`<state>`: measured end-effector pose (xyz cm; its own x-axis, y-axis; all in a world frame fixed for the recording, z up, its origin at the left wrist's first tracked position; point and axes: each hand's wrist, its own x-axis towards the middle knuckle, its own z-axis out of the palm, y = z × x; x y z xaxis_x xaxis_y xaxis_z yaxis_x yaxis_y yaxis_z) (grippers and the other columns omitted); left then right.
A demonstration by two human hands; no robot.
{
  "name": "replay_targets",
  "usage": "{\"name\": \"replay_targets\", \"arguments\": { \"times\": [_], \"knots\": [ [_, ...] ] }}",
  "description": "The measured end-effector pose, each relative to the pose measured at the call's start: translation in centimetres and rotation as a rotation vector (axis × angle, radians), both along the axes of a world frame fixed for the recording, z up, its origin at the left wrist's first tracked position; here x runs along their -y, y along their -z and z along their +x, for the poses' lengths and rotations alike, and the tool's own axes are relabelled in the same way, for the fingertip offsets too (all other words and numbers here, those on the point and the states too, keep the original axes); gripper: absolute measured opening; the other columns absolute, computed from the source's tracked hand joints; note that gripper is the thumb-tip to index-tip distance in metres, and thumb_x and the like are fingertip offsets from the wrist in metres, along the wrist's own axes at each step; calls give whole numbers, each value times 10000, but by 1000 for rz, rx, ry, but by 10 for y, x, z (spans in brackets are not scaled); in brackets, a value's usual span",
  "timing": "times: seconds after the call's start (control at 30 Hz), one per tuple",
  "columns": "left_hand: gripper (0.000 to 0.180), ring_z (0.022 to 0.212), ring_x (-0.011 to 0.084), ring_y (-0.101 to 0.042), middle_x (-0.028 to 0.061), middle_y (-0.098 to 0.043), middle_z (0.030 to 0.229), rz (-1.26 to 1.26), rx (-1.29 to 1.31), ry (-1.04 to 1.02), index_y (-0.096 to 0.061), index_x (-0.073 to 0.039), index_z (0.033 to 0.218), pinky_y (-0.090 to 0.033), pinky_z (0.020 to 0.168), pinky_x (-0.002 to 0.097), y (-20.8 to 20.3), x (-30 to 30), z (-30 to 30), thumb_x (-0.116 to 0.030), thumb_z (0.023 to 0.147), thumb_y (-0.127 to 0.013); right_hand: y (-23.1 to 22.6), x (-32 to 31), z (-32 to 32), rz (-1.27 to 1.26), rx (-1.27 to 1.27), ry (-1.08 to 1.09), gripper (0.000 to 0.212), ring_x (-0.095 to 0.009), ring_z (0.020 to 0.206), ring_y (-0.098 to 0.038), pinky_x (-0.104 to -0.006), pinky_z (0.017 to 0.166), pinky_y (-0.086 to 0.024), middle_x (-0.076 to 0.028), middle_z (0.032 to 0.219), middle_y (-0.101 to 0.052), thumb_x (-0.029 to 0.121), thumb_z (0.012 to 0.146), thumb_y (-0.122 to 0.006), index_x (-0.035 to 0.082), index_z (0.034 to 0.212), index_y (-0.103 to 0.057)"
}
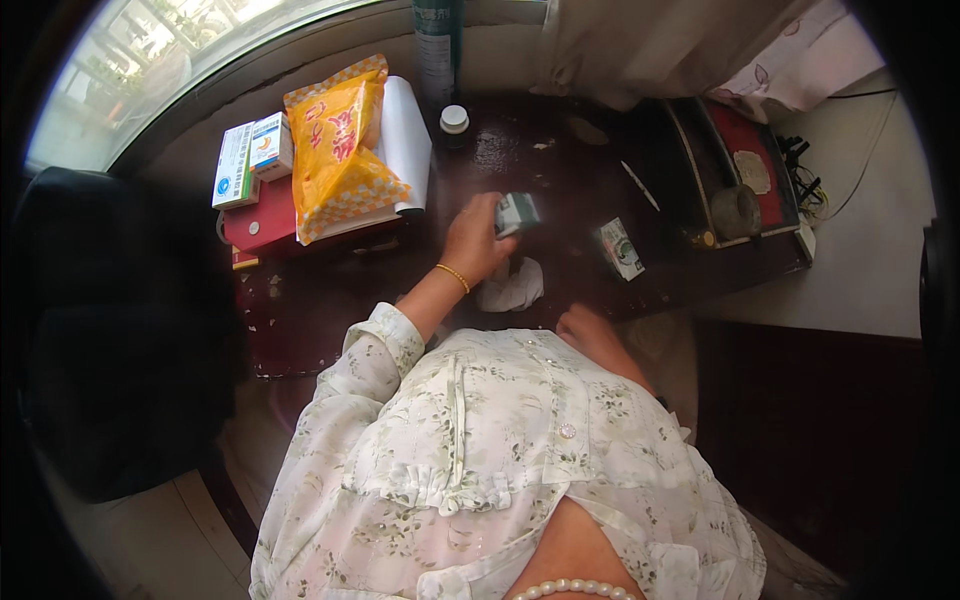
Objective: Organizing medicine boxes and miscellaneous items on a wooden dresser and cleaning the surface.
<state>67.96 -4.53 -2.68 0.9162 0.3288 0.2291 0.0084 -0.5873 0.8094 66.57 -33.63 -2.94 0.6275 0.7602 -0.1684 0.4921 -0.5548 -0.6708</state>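
My left hand (478, 235) reaches over the dark wooden table (560, 160) and grips a small green and white box (517, 212), lifted just above the tabletop. A gold bracelet sits on that wrist. A crumpled white tissue (511, 287) lies right below the hand. My right hand (588, 330) rests at the table's near edge, fingers curled, holding nothing that I can see. A second small green and white box (619, 248) lies flat on the table to the right of the held one.
An orange snack bag (338, 145) lies on a red box (262, 222) beside white paper, with small medicine boxes (250, 160) at the left. A white-capped bottle (454, 121) and a tall can (437, 45) stand at the back. A dark tray (735, 170) sits right. A black chair (120, 330) is left.
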Motion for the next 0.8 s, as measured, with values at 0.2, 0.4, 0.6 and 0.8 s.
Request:
{"name": "replay_targets", "arguments": {
  "times": [0.2,0.4,0.6,0.8],
  "knots": [
    [654,1174,206,-540,97,-567,1257,-495,223,-153,-446,-10,1386,-434,999,315,39,-32,24,-24,811,-759,-11,-8,5,-30,-62,0,94,-322,808,-622,-412,675,-494,-113,896,-562,60,832,-685,65,888,-610],
    [632,1185,192,-525,87,-562,1278,-474,276,-219,-419,-3,1417,-391,1041,307,48,-49,48,-13,858,-715,-37,-20,23,155,409,198,119,-311,846,-633,-420,718,-513,-86,950,-615,95,830,-706,96,935,-650],
    [641,1206,238,-525,126,-557,1276,-474,276,-272,-393,-38,1428,-399,1051,348,48,-52,58,-19,861,-693,-30,-4,67,-118,737,354,619,-380,1208,-517,-433,991,-448,-191,1321,-507,93,807,-750,46,1363,-480],
    [582,1126,209,-559,103,-595,1192,-392,258,-215,-466,-41,1319,-437,990,330,64,-43,47,-36,812,-752,14,1,86,-174,500,434,796,-407,1249,-492,-458,1022,-440,-216,1385,-474,93,809,-760,52,1490,-349]
  ]
}}
